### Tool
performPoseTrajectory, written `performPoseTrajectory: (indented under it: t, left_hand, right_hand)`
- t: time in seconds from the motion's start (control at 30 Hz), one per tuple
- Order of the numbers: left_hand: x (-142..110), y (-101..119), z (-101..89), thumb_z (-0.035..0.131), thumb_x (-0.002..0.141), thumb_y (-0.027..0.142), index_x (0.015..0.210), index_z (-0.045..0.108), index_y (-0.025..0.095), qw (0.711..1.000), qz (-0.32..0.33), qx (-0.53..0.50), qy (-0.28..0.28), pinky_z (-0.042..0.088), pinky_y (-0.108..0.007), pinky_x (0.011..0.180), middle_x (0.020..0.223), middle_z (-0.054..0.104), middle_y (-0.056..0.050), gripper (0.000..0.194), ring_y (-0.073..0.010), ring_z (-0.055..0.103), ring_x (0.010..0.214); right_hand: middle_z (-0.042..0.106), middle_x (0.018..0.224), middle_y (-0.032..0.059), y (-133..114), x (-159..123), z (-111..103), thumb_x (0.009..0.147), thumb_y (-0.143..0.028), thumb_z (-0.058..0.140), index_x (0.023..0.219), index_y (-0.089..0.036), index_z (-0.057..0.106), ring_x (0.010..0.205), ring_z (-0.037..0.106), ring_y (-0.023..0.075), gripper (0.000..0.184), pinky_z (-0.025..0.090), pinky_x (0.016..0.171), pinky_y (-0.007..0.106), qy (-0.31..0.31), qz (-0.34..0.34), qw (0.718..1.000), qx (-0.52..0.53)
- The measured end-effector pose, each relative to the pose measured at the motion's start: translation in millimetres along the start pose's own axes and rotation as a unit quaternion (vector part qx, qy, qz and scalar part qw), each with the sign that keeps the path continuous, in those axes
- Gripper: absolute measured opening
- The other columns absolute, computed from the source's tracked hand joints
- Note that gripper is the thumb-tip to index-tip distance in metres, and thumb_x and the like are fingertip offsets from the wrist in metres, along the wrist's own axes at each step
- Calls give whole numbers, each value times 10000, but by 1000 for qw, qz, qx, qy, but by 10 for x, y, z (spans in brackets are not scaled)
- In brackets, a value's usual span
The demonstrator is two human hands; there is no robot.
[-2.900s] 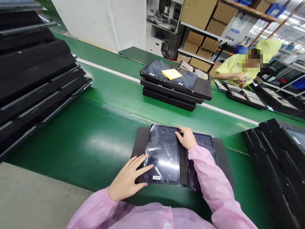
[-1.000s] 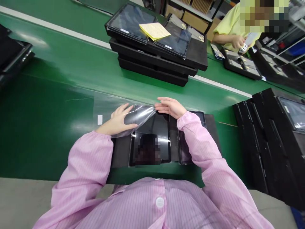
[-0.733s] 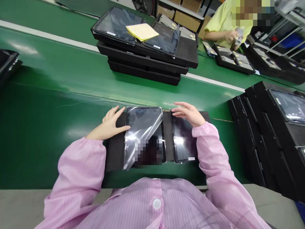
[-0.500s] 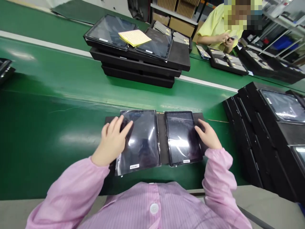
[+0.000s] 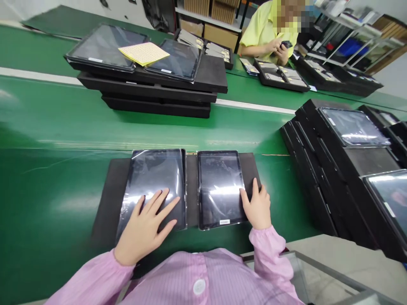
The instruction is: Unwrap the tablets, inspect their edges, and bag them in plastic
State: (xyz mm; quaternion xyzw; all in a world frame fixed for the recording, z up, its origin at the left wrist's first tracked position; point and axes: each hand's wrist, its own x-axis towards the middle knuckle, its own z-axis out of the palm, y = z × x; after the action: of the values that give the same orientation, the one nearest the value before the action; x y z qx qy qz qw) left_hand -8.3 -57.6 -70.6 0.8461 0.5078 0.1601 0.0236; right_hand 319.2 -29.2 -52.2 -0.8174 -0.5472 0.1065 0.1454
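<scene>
Two dark tablet screens in clear film lie side by side on a black foam tray (image 5: 106, 190) in front of me. My left hand (image 5: 144, 226) rests spread over the lower part of the left tablet screen (image 5: 155, 173), hiding its bottom edge. Its fingers are stretched out and grip nothing. Beside the right edge of the right tablet screen (image 5: 219, 182) is my right hand (image 5: 258, 207), its fingers apart, the thumb at the screen's edge and the other fingers over the foam tray. A white label shows at that screen's lower edge.
Across the green bench (image 5: 57, 131) stands a stack of black trays (image 5: 159, 103) topped with screens and a yellow sticker sheet (image 5: 143, 54). Another tray stack (image 5: 333, 169) rises on my right. Farther back, a person in yellow (image 5: 260, 25) handles a small dark object near trays of parts (image 5: 281, 80).
My left hand has slid from the left screen's upper left side down onto its lower part. My right hand has moved lower along the right screen's edge. The view has shifted right.
</scene>
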Motion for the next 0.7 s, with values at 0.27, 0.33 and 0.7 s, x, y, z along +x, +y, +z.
performPoseTrajectory:
  t: [0.27, 0.33, 0.7]
  left_hand:
    - [131, 134, 23, 493, 940, 431, 1447, 561, 161, 999, 49, 3, 15, 350, -614, 1143, 1488, 548, -239, 578, -406, 537, 1363]
    - [214, 232, 18, 544, 918, 449, 1427, 576, 153, 990, 141, -24, -2, 397, -560, 1131, 1444, 598, -219, 589, -381, 568, 1335]
    - [514, 447, -126, 427, 1017, 234, 854, 741, 216, 970, 199, -135, -36, 577, -314, 792, 957, 777, -69, 354, -188, 734, 876]
  right_hand:
    - [490, 1397, 365, -86, -226, 67, 936, -510, 484, 1482, -67, 470, 1167, 594, 497, 703, 467, 924, 682, -16, -37, 999, -25]
    - [483, 1437, 318, -36, -170, 64, 896, -547, 543, 1481, -111, 472, 1291, 531, 480, 734, 433, 1015, 677, -25, -31, 999, 34]
    - [585, 1409, 202, 216, -19, -129, 847, -501, 567, 1340, -167, 605, 1347, 534, 340, 597, 464, 1098, 544, 12, -20, 967, 253]
